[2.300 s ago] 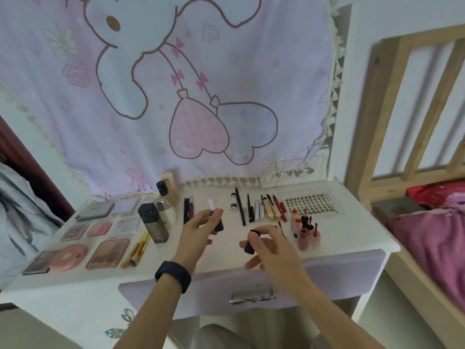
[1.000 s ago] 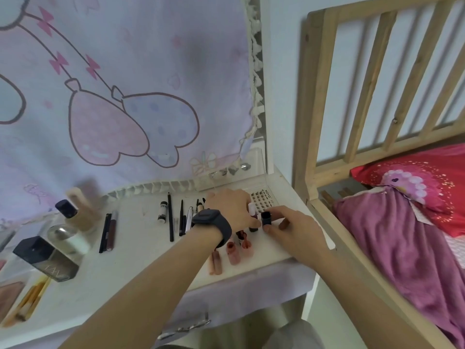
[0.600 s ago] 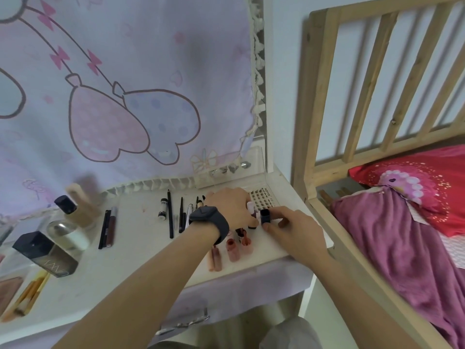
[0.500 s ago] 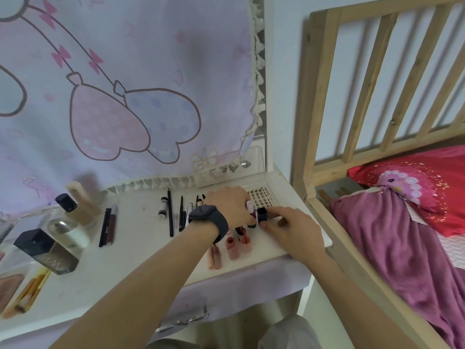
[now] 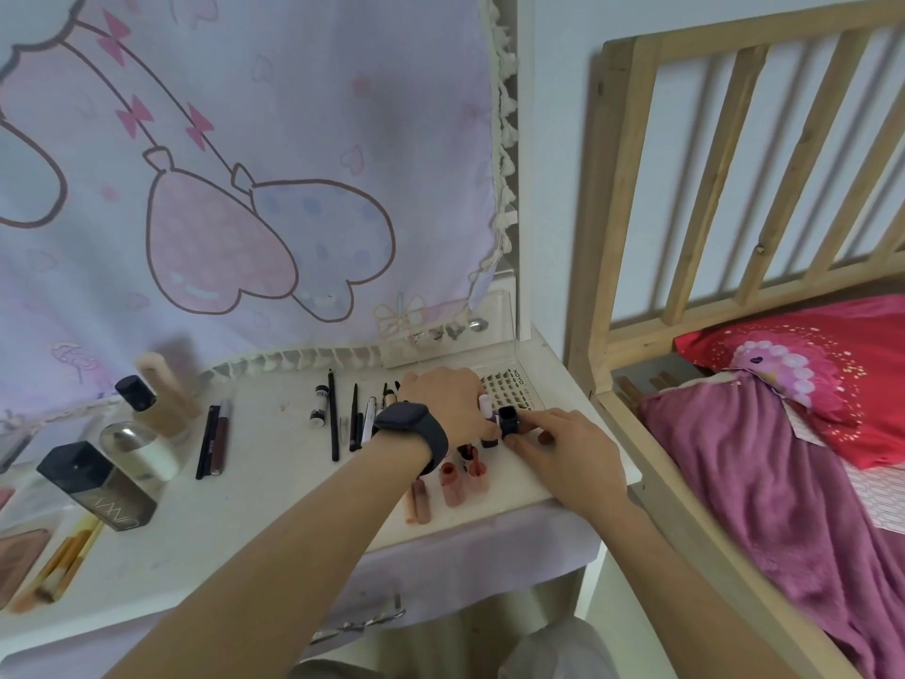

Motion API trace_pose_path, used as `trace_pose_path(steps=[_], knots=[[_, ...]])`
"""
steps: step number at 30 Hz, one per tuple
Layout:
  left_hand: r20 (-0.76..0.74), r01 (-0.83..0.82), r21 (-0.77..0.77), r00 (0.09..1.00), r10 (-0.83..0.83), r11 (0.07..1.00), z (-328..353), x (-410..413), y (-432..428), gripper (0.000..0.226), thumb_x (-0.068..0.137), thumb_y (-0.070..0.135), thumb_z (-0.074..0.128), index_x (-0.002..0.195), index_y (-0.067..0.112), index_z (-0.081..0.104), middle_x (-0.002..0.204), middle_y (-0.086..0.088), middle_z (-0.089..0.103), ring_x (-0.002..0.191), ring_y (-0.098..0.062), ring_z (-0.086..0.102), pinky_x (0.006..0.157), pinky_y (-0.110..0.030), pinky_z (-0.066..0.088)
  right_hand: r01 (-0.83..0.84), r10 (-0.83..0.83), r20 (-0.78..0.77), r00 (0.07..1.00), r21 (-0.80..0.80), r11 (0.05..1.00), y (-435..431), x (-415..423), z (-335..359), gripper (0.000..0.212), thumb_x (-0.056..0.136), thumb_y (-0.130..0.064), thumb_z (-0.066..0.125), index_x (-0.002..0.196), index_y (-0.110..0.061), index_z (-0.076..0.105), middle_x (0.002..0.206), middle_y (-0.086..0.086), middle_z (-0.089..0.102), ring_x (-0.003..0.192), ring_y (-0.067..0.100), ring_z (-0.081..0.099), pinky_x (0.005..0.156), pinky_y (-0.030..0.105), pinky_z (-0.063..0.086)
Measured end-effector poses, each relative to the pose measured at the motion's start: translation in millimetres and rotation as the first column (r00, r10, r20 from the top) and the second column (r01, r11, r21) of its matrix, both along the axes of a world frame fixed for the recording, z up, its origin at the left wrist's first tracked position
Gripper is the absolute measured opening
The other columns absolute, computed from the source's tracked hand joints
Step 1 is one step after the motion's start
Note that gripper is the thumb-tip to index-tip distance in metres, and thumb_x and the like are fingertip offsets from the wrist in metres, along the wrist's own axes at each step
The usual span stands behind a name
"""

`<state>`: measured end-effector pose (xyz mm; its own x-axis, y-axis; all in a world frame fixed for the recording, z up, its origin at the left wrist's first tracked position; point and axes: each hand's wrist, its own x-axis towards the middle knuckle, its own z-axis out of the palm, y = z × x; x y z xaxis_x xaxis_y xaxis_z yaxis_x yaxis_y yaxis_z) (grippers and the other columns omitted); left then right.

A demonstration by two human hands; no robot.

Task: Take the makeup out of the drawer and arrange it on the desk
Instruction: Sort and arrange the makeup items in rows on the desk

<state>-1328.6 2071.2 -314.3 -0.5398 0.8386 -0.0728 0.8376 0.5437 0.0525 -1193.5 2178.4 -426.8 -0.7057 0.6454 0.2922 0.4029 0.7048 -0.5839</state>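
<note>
Makeup tubes stood near the worktop's right end, just below both hands. The right hand had thumb and forefinger closed on a small black-capped bottle set upright there. The left hand, curled palm down, gripped a white-capped tube touching that bottle. Pencils lay in a row to the left.

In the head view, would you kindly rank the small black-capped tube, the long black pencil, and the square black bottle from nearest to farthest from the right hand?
1. Small black-capped tube: pinched by the right hand at the desk's right end.
2. Long black pencil: lying mid-desk, beyond the left hand.
3. Square black bottle: standing far left on the desk.
</note>
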Motion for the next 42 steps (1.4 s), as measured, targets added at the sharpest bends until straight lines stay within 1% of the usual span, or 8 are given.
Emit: trace_pose_path(steps=[8, 13, 20, 24, 33, 36, 39, 42], knots=[[0.071, 0.013, 0.027, 0.997, -0.015, 1.0, 7.9, -5.5, -4.7, 0.038, 0.076, 0.059, 0.069, 0.088, 0.024, 0.061, 0.08, 0.012, 0.063, 0.074, -0.014, 0.059, 0.069, -0.029, 0.047, 0.028, -0.028, -0.022, 0.999, -0.037, 0.999, -4.8, 3.2, 4.1, 0.037, 0.085, -0.064, 0.062, 0.119, -0.052, 0.067, 0.083, -0.036, 0.055, 0.085, -0.003, 0.05, 0.065, 0.01, 0.031], [0.215, -0.074, 0.196, 0.976, 0.03, 0.978, 35.9, -21.2, -27.5, 0.036, 0.083, 0.062, 0.064, 0.104, 0.033, 0.068, 0.104, 0.014, 0.067, 0.093, -0.009, 0.063, 0.083, -0.032, 0.054, 0.01, -0.034, -0.141, 0.989, -0.169, 0.986, -7.2, 13.3, 11.4, 0.029, 0.084, -0.037, 0.076, 0.111, -0.046, 0.069, 0.095, -0.033, 0.064, 0.088, -0.008, 0.06, 0.07, 0.015, 0.047], [0.328, -0.312, 0.505, 0.932, 0.155, 0.805, 31.5, -49.8, -126.6, 0.016, 0.087, 0.055, 0.063, 0.092, 0.041, 0.067, 0.089, 0.025, 0.067, 0.085, 0.009, 0.06, 0.07, -0.015, 0.044, -0.022, -0.051, -0.374, 0.926, -0.187, 0.982, -57.1, 45.0, 36.7, 0.043, 0.09, -0.01, 0.071, 0.102, -0.05, 0.064, 0.104, -0.034, 0.065, 0.091, -0.001, 0.064, 0.073, 0.013, 0.047], [0.383, -0.425, 0.506, 0.89, 0.246, 0.751, -12.9, -53.6, -187.5, 0.01, 0.09, 0.048, 0.062, 0.095, 0.041, 0.066, 0.095, 0.023, 0.067, 0.091, 0.003, 0.061, 0.081, -0.024, 0.051, -0.157, 0.113, -0.422, 0.899, -0.069, 0.985, -114.6, 43.3, 49.4, 0.037, 0.088, -0.005, 0.073, 0.103, -0.038, 0.068, 0.099, -0.025, 0.069, 0.095, 0.0, 0.064, 0.081, 0.006, 0.046], [0.274, -0.47, 0.406, 0.881, 0.386, 0.784, -86.7, -56.8, -247.8, 0.029, 0.093, 0.045, 0.056, 0.118, 0.034, 0.063, 0.135, 0.009, 0.053, 0.126, -0.014, 0.044, 0.101, -0.028, 0.039, -0.409, 0.413, 0.02, 0.911, 0.192, 0.892, -207.0, -38.8, 31.7, 0.026, 0.096, -0.022, 0.066, 0.121, -0.023, 0.071, 0.131, -0.011, 0.064, 0.125, 0.009, 0.055, 0.111, 0.011, 0.018], [0.261, -0.453, 0.42, 0.89, 0.373, 0.787, -86.2, -63.3, -250.0, 0.029, 0.091, 0.047, 0.056, 0.117, 0.035, 0.064, 0.132, 0.01, 0.054, 0.123, -0.013, 0.048, 0.101, -0.029, 0.041, -0.429, 0.423, 0.08, 0.903, 0.241, 0.87, -218.3, -70.2, 19.8, 0.034, 0.1, -0.025, 0.057, 0.132, -0.017, 0.065, 0.142, -0.001, 0.06, 0.138, 0.018, 0.048, 0.115, 0.026, 0.03], [0.288, -0.451, 0.421, 0.889, 0.355, 0.787, -78.0, -77.2, -245.6, 0.026, 0.093, 0.043, 0.054, 0.117, 0.037, 0.062, 0.127, 0.009, 0.057, 0.121, -0.013, 0.049, 0.1, -0.034, 0.044, -0.463, 0.436, 0.162, 0.885, 0.238, 0.854, -219.0, -94.8, 8.5, 0.047, 0.105, -0.035, 0.042, 0.146, -0.016, 0.053, 0.155, 0.001, 0.048, 0.149, 0.018, 0.035, 0.119, 0.027, 0.015], [0.337, -0.457, 0.433, 0.882, 0.33, 0.777, -73.3, -91.9, -236.9, 0.025, 0.093, 0.041, 0.055, 0.117, 0.038, 0.061, 0.124, 0.01, 0.058, 0.116, -0.01, 0.052, 0.093, -0.029, 0.046, -0.417, 0.392, 0.141, 0.909, 0.311, 0.854, -221.0, -99.3, -3.8, 0.046, 0.103, -0.038, 0.044, 0.139, -0.015, 0.062, 0.145, 0.003, 0.058, 0.139, 0.019, 0.05, 0.117, 0.034, 0.033]])
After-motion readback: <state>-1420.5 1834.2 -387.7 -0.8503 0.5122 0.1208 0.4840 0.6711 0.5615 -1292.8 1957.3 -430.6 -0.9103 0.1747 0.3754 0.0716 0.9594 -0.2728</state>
